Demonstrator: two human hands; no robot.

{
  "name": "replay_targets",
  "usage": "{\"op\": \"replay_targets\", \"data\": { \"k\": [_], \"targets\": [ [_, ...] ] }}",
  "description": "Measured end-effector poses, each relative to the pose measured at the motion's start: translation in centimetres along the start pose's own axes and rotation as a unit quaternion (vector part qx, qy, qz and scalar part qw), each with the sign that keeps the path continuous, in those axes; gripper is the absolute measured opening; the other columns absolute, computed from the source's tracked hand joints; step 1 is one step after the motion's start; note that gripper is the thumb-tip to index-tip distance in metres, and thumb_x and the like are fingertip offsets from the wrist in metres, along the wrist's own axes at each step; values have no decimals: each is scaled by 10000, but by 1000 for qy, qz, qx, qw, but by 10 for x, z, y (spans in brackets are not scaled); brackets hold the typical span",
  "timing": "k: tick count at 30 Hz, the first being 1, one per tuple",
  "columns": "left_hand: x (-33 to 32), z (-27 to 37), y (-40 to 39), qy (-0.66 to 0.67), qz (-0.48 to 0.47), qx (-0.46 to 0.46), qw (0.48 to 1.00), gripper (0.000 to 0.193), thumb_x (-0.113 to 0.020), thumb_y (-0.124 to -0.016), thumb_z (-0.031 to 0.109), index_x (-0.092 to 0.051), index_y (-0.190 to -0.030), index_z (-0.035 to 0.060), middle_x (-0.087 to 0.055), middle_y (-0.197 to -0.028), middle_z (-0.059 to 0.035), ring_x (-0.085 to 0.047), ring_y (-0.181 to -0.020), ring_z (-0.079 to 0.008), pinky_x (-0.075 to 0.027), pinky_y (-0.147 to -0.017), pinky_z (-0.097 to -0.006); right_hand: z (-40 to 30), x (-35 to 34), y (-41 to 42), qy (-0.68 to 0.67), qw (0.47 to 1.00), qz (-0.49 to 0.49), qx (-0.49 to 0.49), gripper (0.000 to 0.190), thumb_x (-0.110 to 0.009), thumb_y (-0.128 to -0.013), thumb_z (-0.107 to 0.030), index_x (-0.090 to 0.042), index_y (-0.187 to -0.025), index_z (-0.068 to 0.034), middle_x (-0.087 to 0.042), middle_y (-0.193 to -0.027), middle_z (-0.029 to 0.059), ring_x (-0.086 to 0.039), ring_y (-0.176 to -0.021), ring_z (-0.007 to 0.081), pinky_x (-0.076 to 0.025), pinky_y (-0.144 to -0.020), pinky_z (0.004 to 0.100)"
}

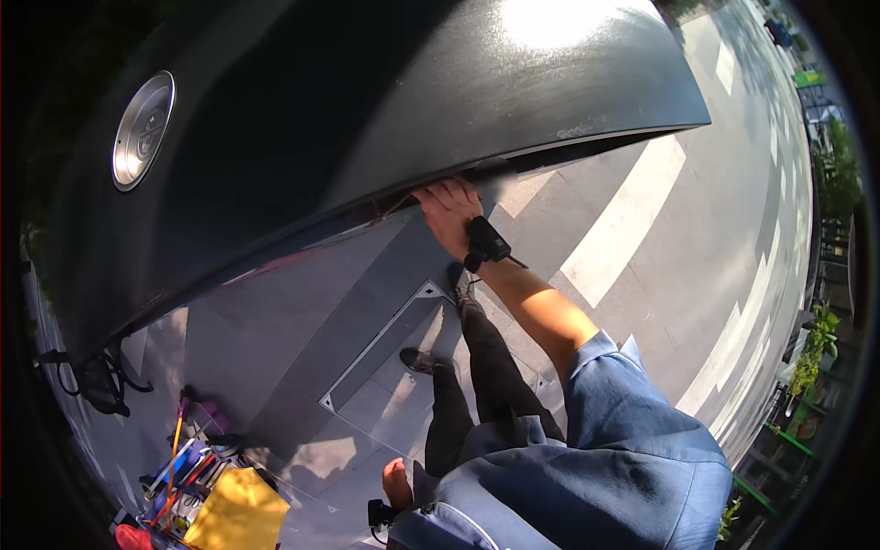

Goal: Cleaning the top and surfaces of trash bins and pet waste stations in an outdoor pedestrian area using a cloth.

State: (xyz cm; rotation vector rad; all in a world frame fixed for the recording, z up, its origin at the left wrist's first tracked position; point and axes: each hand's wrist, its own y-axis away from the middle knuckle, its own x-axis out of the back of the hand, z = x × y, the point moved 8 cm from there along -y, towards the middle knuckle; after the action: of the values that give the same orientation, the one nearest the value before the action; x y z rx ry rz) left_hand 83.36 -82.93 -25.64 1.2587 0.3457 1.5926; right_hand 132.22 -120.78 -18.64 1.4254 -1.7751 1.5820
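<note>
A large dark metal cabinet or panel [385, 89] spans the upper part of the view, its lower edge slanting up to the right. My right hand [450, 210] reaches to this lower edge, back of the hand towards me. Its fingertips go under the edge, so what they hold is hidden. Beside them is a blurred grey rounded thing [496, 180]. A thin reddish strip [385, 212] runs along the underside, left of my fingers. My left hand [397, 484] hangs low by my side, partly hidden by my blue shirt. Each wrist wears a black strapped device [488, 239].
A cart [185, 509] stands at lower left, loaded with long-handled tools and a yellow cloth [237, 512]. The panel carries a round recessed metal fitting [144, 130]. A framed floor cover [385, 344] lies in the grey paving by my feet. Plants [815, 350] line the right.
</note>
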Motion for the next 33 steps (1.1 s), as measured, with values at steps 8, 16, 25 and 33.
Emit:
{"op": "replay_targets", "data": {
  "k": [8,16,25,33],
  "targets": [
    [-31,55,15,-138,-47,-231,962,248,-494,-896,182,-595,-1018,-9,-611,-966,-163,-589,-891,-274,-456,-784,-312,194,98,41,113,986,38,-120,182,-486,-862,-110,-591,-995,-46,-593,-990,155,-532,-972,362,-403,-877,452],
    [-43,-13,27,-255,-84,-306,913,203,-576,-842,90,-601,-1038,42,-598,-967,-121,-595,-858,-239,-503,-728,-342,91,38,26,93,981,57,-161,293,-530,-826,-86,-577,-1115,-85,-565,-1119,125,-487,-1082,325,-349,-940,443],
    [-97,3,24,198,-33,158,967,308,-515,-915,297,-608,-1057,41,-583,-893,-83,-558,-803,-168,-465,-652,-276,0,-7,-36,-21,985,-112,128,297,-560,-829,-154,-589,-1119,-99,-607,-1044,49,-551,-1001,218,-395,-896,361],
    [-216,46,59,232,35,78,969,214,-538,-916,232,-629,-921,38,-602,-808,-89,-607,-786,-213,-471,-693,-296,93,-69,-157,-43,971,-170,160,283,-447,-926,-253,-593,-1094,-78,-653,-927,134,-632,-836,360,-492,-692,440]
  ]
}}
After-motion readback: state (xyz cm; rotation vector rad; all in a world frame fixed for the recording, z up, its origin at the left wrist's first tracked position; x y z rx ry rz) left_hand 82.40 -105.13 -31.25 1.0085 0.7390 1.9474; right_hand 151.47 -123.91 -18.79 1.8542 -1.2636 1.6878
